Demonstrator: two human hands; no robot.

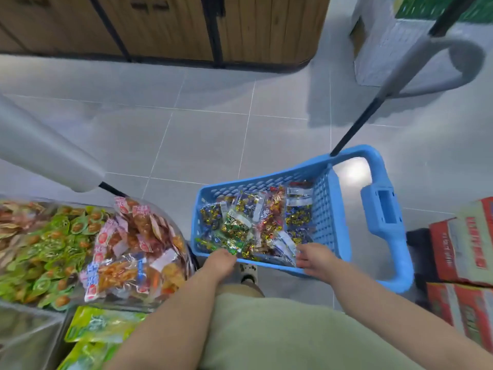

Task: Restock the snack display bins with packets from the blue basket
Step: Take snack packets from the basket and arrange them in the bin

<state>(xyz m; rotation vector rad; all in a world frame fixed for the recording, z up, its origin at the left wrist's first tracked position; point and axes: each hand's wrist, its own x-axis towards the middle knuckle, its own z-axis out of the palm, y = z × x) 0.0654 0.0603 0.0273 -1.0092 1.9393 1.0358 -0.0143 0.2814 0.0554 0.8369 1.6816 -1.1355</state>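
Large grey floor tiles point(202, 134) with thin pale grout lines fill the middle, and a soft patch of reflected light point(352, 169) shines on them at right. Along the top runs a wood-panelled cabinet front point(170, 25) with black uprights point(213, 30). What may be a pale grey stand base point(400, 57) sits top right, and red cartons point(464, 249) are stacked at the right edge

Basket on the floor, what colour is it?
The basket is blue, clearest in the head view.

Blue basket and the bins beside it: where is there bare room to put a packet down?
Bare grey floor tiles lie between the blue basket, the wooden cabinets and the display bins. Crowded: the basket's bottom is covered with packets, and the bins are heaped full.
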